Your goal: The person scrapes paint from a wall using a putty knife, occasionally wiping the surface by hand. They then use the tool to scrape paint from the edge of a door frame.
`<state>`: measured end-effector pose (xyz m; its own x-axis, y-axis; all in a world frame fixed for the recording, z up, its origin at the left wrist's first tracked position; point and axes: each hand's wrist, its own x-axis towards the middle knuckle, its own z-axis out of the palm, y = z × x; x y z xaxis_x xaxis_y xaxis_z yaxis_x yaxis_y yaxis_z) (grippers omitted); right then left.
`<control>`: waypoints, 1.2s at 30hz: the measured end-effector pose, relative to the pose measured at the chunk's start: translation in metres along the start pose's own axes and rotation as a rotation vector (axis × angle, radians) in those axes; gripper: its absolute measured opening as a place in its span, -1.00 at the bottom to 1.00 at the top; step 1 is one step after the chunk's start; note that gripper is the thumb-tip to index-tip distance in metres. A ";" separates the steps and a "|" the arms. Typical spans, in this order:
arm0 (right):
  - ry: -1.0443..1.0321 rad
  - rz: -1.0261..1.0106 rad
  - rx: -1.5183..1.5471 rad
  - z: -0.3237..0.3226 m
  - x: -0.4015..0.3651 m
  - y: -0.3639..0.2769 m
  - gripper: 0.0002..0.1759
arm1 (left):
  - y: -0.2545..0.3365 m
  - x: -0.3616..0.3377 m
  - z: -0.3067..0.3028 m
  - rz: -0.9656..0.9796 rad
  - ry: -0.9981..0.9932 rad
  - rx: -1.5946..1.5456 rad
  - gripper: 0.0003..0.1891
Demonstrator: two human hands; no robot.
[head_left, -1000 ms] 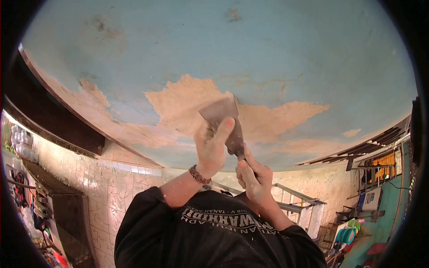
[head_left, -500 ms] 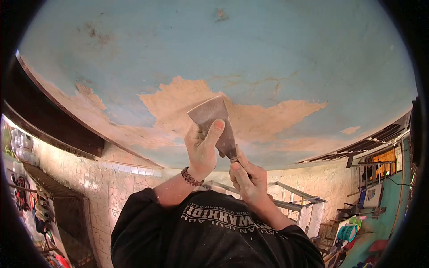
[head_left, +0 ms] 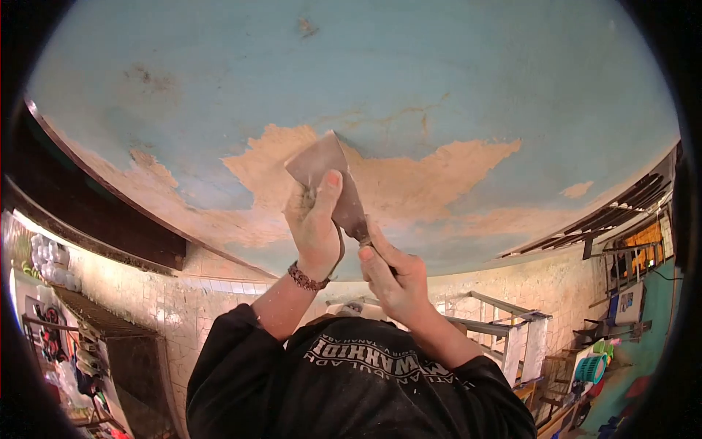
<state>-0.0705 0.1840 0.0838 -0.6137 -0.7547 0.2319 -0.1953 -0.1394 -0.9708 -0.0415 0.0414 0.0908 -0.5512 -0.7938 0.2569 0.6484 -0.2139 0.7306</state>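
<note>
A wide metal scraper point(head_left: 322, 162) is held in both hands, its blade edge tilted up against the blue painted surface overhead point(head_left: 351, 73). My left hand point(head_left: 313, 227), with a brown beaded bracelet at the wrist, grips the blade from the left, thumb pressed flat along it. The fingers of my right hand point(head_left: 401, 284) wrap the handle, which is mostly hidden. Dust coats both hands. Around the blade spreads a bare beige patch point(head_left: 431, 175) with ragged paint edges, and the blade's top corner lies close to its upper border.
A wooden ladder-like frame point(head_left: 504, 322) stands behind on the right. A dark beam point(head_left: 95, 212) runs along the left. At the lower left is a cabinet point(head_left: 131, 366) with goods on it; a green basket point(head_left: 591, 368) sits among clutter at the right.
The scraper and both hands have moved up and to the left, bringing the blade corner nearer the patch's upper border. The camera view has also shifted. Both hands keep their grip.
</note>
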 end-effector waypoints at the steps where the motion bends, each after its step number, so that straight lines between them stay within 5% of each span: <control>1: 0.000 -0.009 0.007 -0.001 -0.002 0.002 -0.51 | -0.003 -0.004 0.001 -0.009 0.031 0.019 -0.79; 24: 0.040 -0.037 -0.111 0.010 -0.004 0.014 -0.49 | -0.002 -0.006 -0.006 -0.051 0.064 0.091 -0.74; 36: 0.033 -0.078 -0.045 0.024 0.009 0.001 -0.49 | 0.019 0.007 0.001 0.079 0.039 0.139 -0.79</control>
<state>-0.0577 0.1619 0.0839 -0.6204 -0.7209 0.3089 -0.2770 -0.1671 -0.9462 -0.0334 0.0328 0.1076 -0.4789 -0.8273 0.2937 0.6086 -0.0718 0.7902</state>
